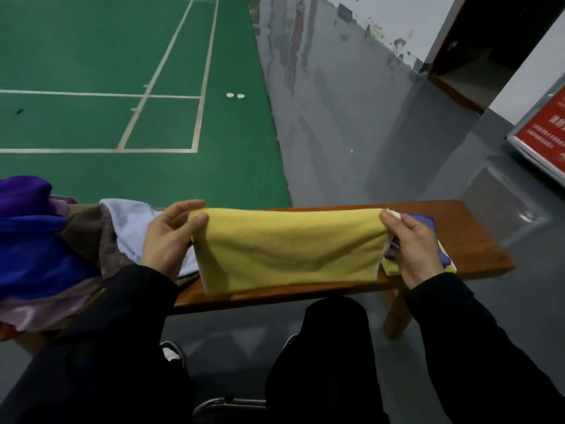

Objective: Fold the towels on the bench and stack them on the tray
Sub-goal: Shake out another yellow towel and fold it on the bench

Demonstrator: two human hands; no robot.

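The long brown wooden desk (443, 240) carries a heap of unfolded purple, blue, brown and white towels (61, 240) at its left end. The soft yellow terry towel (287, 249) hangs stretched above its middle, apparently doubled over — a fold is in hand. The left hand (171, 237) and right hand (412, 243) each pinch an upper corner. Next, probably bring the ends together; I cannot make out a tray — folded pieces lie behind the right hand.

Held towel (287, 249) over bench (477, 240); towel heap (61, 240) lies left.
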